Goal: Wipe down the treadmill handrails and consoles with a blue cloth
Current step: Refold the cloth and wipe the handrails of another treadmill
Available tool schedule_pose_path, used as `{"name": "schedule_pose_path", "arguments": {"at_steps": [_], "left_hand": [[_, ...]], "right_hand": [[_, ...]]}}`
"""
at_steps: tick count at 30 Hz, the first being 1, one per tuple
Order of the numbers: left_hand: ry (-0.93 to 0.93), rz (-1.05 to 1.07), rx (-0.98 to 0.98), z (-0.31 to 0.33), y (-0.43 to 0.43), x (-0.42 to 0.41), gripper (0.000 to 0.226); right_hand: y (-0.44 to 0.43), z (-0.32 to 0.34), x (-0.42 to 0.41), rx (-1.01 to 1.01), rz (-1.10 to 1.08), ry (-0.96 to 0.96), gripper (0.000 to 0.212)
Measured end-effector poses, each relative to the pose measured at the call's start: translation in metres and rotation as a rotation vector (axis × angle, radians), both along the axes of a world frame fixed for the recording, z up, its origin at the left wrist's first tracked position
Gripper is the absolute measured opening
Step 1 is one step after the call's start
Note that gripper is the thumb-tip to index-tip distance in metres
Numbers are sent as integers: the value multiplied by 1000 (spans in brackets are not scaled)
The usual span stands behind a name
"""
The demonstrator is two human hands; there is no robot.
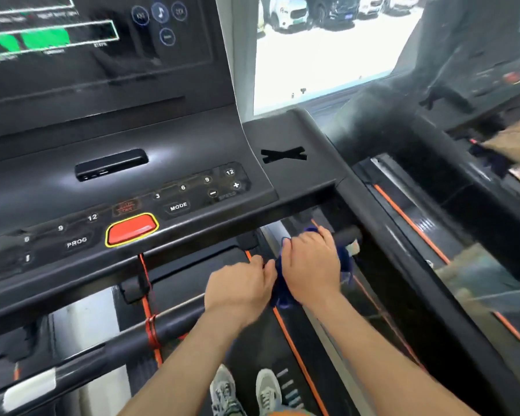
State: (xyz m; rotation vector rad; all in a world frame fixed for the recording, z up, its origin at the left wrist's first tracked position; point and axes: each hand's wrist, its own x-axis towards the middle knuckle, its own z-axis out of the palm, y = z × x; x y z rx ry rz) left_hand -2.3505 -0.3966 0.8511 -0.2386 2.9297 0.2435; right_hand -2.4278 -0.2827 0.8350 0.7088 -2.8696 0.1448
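Mid-wipe on the handrail, seemingly. Right grip curled round the cloth, bunched on the handrail near its right end, below the console. Left grip curled over the handrail just beside. Next, probably: slide along, keeping firm, even pressure.

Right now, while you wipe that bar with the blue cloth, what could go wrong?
The left hand could snag the red cord hanging beside it. The blue cloth has a loose end dangling under the right hand, so it might slip off the handlebar onto the belt. A lifted hand might bump the red button just above.
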Motion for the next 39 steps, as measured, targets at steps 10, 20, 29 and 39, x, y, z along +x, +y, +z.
{"name": "schedule_pose_path", "arguments": {"at_steps": [10,20,29,39], "left_hand": [[75,253,1103,44,-3,-21,31],[406,122,494,70,6,-71,18],[551,153,154,33,-3,-96,26],[174,37,23,19,10,-186,56]], "right_hand": [[15,76,-1,-1577,-649,-1092,49],[-14,85,-95,-288,155,-343,47],[-56,33,-161,113,361,-237,58],[-114,38,-277,39,332,-139,45]]}}
